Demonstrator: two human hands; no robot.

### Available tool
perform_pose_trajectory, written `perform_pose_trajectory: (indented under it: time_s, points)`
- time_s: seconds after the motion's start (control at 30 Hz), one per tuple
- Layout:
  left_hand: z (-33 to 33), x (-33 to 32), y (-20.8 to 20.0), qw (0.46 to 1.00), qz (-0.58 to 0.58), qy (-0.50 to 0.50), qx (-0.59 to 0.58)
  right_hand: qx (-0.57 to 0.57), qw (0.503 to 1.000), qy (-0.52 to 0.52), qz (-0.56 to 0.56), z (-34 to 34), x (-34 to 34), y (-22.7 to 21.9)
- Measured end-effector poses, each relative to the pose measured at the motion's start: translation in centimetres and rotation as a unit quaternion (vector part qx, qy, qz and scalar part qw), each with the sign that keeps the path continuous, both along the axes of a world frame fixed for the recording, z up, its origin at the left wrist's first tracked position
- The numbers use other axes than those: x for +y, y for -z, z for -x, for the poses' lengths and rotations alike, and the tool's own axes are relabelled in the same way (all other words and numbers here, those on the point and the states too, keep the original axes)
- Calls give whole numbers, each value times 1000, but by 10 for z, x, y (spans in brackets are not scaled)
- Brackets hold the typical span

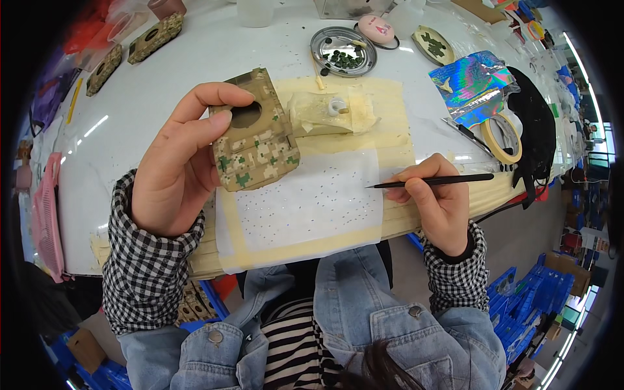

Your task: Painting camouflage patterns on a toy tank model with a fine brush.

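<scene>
My left hand (170, 153) grips a camouflage-painted model tank hull (263, 153), tilted up above the table, with a round hole in its top. Between the thumb and fingers of my right hand (439, 205) is a thin black paintbrush (455, 180). Its fine tip points left, over the right edge of a white sheet (312, 224) held with tape. Many tiny dark specks are scattered on that sheet. Behind it stands a tape-covered block (305, 117) with a small white cup (337, 107) of brownish stuff.
A round metal dish (316, 49) with small dark green parts lies at the back, beside a pink round case (377, 29). To the right are a tape roll (504, 140), a shiny foil bag (465, 81) and a black bag (536, 117). Two more camouflage hulls (156, 39) sit far left.
</scene>
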State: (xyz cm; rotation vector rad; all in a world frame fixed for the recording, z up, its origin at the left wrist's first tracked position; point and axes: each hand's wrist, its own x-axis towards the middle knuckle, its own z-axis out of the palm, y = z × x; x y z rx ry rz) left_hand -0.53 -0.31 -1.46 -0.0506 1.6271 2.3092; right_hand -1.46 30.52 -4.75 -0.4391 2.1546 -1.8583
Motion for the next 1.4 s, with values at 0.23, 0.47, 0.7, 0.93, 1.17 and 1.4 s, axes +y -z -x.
perform_pose_trajectory:
  time_s: [0.23, 0.47, 0.7, 0.93, 1.17, 1.4]
  points:
    - [0, -1, -1, 1000, 9, 2, -2, 3, 1000, 18, -1, 1, -1, 0]
    - [0, 0, -2, 1000, 11, 1, -2, -7, 1000, 19, 5, 2, -1, -1]
    - [0, 0, -2, 1000, 12, 0, -3, -15, 999, 30, 5, 3, -3, -2]
    - [-1, 1, -4, 1000, 12, -1, -4, -17, 999, 35, 8, 4, -3, -3]
    - [-2, 2, -4, 1000, 1, -4, -1, -24, 999, 35, 15, 6, -3, -5]
    - [-2, 2, -4, 1000, -5, -2, 1, -8, 1000, 21, -13, 3, -3, -2]
